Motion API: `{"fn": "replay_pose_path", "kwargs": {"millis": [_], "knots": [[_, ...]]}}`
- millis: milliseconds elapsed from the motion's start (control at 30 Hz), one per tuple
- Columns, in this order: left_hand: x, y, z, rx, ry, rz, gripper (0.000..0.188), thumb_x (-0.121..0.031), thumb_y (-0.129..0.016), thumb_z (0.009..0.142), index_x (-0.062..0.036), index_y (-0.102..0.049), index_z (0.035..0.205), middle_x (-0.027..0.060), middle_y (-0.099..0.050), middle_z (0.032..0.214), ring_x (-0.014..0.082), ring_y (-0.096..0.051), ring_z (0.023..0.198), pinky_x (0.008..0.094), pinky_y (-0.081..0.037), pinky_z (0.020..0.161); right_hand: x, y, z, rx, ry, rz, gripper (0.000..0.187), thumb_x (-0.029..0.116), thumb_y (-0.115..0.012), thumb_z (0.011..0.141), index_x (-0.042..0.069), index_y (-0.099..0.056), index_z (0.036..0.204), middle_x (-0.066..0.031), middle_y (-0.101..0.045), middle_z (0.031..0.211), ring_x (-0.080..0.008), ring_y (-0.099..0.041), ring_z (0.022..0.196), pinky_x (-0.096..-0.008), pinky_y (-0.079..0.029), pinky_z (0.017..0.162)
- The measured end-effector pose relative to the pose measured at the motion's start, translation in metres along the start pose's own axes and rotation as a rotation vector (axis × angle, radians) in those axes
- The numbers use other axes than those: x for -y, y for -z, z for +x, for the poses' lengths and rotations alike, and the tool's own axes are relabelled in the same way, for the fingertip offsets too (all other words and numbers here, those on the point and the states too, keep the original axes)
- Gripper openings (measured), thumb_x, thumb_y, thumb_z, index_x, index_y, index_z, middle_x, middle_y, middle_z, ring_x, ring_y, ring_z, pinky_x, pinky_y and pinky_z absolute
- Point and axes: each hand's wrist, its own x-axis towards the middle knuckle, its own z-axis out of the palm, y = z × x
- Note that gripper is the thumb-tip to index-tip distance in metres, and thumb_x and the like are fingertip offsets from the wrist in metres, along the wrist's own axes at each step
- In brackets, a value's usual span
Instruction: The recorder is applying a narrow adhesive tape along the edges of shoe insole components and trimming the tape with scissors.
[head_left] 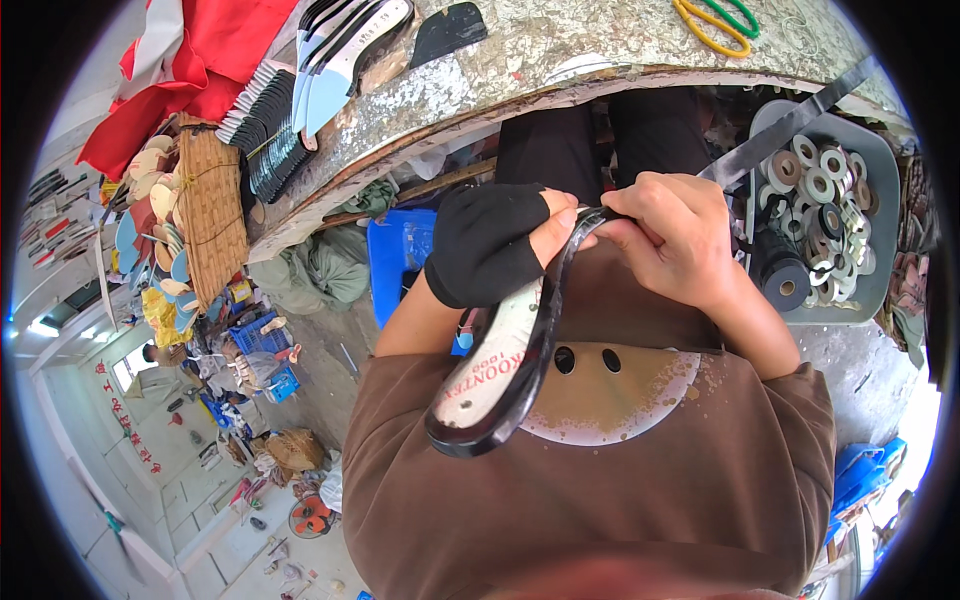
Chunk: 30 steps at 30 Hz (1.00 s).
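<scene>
My left hand (pixel 490 245), in a black fingerless glove, is closed around a shoe insole (pixel 488 368) near its upper end. The insole has a whitish face with red print, and a glossy black band runs along its edge. It slants down toward my chest, wide rounded end lowest. My bare right hand (pixel 678 240) pinches a black strip (pixel 795 118) against the insole's upper tip, where the fingers of both hands nearly meet. From my right hand the strip stretches up and right over the bench edge. The insole's tip is partly hidden by my fingers.
A worn workbench (pixel 560 50) curves across the far side, bearing stacked insoles (pixel 345 65), a black flat piece (pixel 448 35) and a yellow loop (pixel 715 30). A grey bin (pixel 878 295) of tape rolls stands right, a blue bin (pixel 385 250) left. A woven basket (pixel 212 215) is farther left.
</scene>
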Motion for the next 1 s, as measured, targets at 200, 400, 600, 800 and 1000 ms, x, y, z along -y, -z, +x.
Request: {"fn": "replay_pose_path", "kwargs": {"millis": [200, 400, 600, 800, 1000], "knots": [[0.019, -0.024, -0.018, -0.202, 0.252, -0.472, 0.049, -0.021, -0.076, 0.083, -0.0004, -0.051, 0.120, 0.0227, -0.066, 0.103, 0.0287, -0.067, 0.085, 0.0347, -0.055, 0.073, 0.003, -0.006, 0.001, -0.079, -0.085, -0.130, 0.023, 0.011, -0.080, 0.070, 0.006, -0.062, 0.082, -0.0057, -0.057, 0.065, -0.0233, -0.058, 0.052, -0.0326, -0.043, 0.046], [0.003, -0.056, -0.013, -0.719, 0.599, -0.678, 0.088, -0.077, -0.056, 0.080, -0.0044, -0.039, 0.127, 0.0176, -0.061, 0.086, 0.0257, -0.060, 0.074, 0.0344, -0.052, 0.068, 0.018, -0.023, 0.002, -0.032, -0.220, -0.137, 0.019, 0.017, -0.079, 0.075, 0.006, -0.065, 0.083, -0.0041, -0.058, 0.072, -0.0215, -0.057, 0.057, -0.0328, -0.045, 0.052], [0.012, -0.046, 0.008, -0.691, 0.789, -0.870, 0.088, -0.084, -0.045, 0.080, -0.0041, -0.041, 0.115, 0.0124, -0.054, 0.063, 0.0196, -0.049, 0.050, 0.0289, -0.042, 0.047, 0.020, 0.005, 0.032, 0.150, -0.074, -0.115, 0.016, 0.018, -0.075, 0.076, 0.008, -0.066, 0.086, -0.0051, -0.058, 0.088, -0.0254, -0.058, 0.078, -0.0362, -0.044, 0.069], [0.011, -0.048, 0.009, -0.672, 0.802, -0.919, 0.083, -0.080, -0.045, 0.084, -0.0025, -0.042, 0.114, 0.0105, -0.054, 0.064, 0.0147, -0.050, 0.051, 0.0237, -0.038, 0.047, 0.010, 0.011, 0.041, 0.220, -0.115, 0.077, 0.017, 0.009, -0.074, 0.076, 0.004, -0.064, 0.090, -0.0096, -0.059, 0.087, -0.0314, -0.059, 0.078, -0.0399, -0.047, 0.067], [0.006, -0.049, 0.011, -0.600, 0.963, -0.968, 0.077, -0.076, -0.043, 0.088, -0.0036, -0.044, 0.114, 0.0067, -0.055, 0.064, 0.0102, -0.048, 0.051, 0.0213, -0.036, 0.047, -0.003, 0.013, 0.035, 0.206, -0.061, 0.135, 0.017, 0.005, -0.073, 0.075, 0.003, -0.064, 0.090, -0.0098, -0.060, 0.086, -0.0321, -0.061, 0.078, -0.0400, -0.049, 0.067]]}}
